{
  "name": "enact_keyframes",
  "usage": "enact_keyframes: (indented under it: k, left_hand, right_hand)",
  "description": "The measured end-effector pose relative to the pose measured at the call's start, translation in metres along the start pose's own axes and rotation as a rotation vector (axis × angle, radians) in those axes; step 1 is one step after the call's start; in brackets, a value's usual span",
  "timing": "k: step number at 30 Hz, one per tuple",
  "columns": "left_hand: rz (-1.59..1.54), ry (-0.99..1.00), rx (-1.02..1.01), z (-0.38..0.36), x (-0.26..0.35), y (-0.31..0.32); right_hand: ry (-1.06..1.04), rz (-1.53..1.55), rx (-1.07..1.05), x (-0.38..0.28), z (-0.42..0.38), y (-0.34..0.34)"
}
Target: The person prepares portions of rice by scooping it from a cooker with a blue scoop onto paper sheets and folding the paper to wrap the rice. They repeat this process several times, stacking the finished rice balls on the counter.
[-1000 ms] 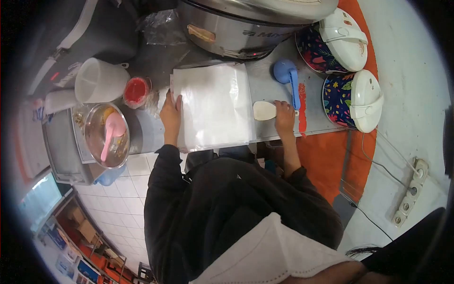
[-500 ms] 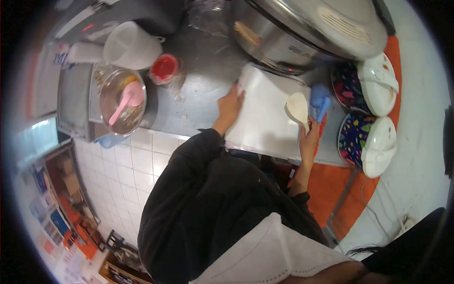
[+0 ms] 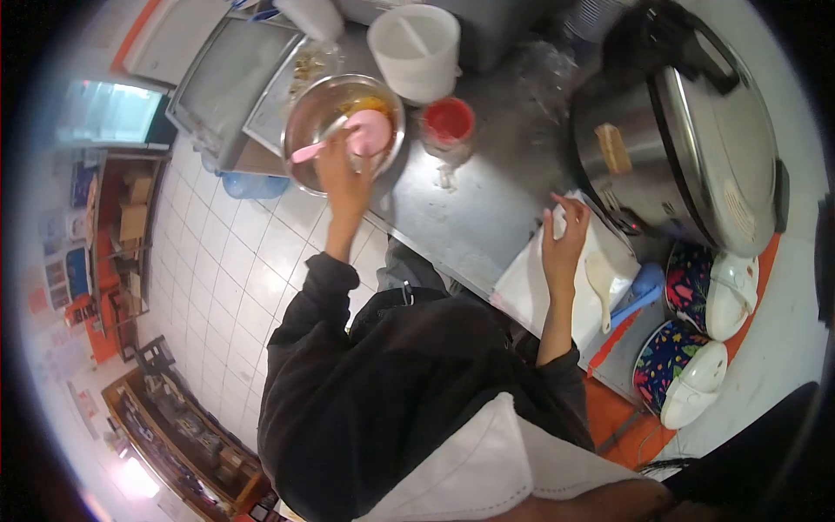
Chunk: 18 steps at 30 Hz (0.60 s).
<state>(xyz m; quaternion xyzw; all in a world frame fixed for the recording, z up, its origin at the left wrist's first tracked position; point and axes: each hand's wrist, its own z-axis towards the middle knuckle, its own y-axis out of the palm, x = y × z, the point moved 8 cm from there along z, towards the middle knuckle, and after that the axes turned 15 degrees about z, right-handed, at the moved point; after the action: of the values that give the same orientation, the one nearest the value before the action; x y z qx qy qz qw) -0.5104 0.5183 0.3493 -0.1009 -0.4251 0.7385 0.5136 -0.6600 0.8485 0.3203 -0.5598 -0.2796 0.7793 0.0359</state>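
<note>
My left hand point(image 3: 346, 178) reaches over a steel bowl point(image 3: 294, 165), fingers apart right at the pink rice paddle point(image 3: 374, 130) lying in it. Something yellow shows along the bowl's inner wall. My right hand point(image 3: 567, 237) is open, its fingers loosely bent above a stack of white paper sheets point(image 3: 531, 277). On the sheets, just right of that hand, rests a cream-coloured paddle point(image 3: 598, 277). A blue paddle or spoon point(image 3: 642, 287) lies beside the stack.
A red-topped jar point(image 3: 448, 120) and a white plastic tub point(image 3: 414, 56) stand beside the bowl. The large steel rice cooker point(image 3: 622, 143) is at the back right, with two patterned pots point(image 3: 652, 365) beyond the sheets. Clear plastic point(image 3: 548, 74) lies behind.
My left hand has left the paper sheets and moved left to the bowl. My right hand has let go of the cream paddle, which now lies on the sheets. The view has turned left.
</note>
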Motion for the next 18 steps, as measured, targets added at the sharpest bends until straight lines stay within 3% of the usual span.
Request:
enact_keyframes:
  k: [2,4,5,8,10,12,15,18]
  left_hand:
    - [0.032,-0.049,0.024,0.019,-0.055,-0.027]
    - [0.106,-0.277,-0.065,0.019,-0.124,-0.025]
    - [0.107,-0.293,-0.084,0.023,-0.144,-0.023]
    - [0.024,-0.200,-0.130,0.062,-0.168,-0.021]
    - [-0.079,-0.123,-0.196,0.085,-0.194,-0.005]
    - [-0.182,-0.049,-0.266,0.101,-0.221,0.015]
    - [0.189,0.148,-0.445,0.100,-0.265,0.071]
    - [0.140,0.217,-0.607,0.107,-0.275,0.095]
  right_hand:
    - [-0.067,0.094,-0.062,-0.044,0.025,0.039]
    - [-0.135,0.185,-0.104,-0.088,0.053,0.077]
    - [-0.188,0.171,-0.097,-0.110,0.069,0.096]
    - [-0.245,0.180,-0.052,-0.153,0.114,0.149]
    - [-0.079,0.229,-0.018,-0.153,0.142,0.185]
    - [-0.218,0.026,0.104,-0.139,0.155,0.211]
    - [-0.200,0.094,0.253,-0.132,0.147,0.205]
    - [-0.174,0.044,0.425,-0.122,0.119,0.181]
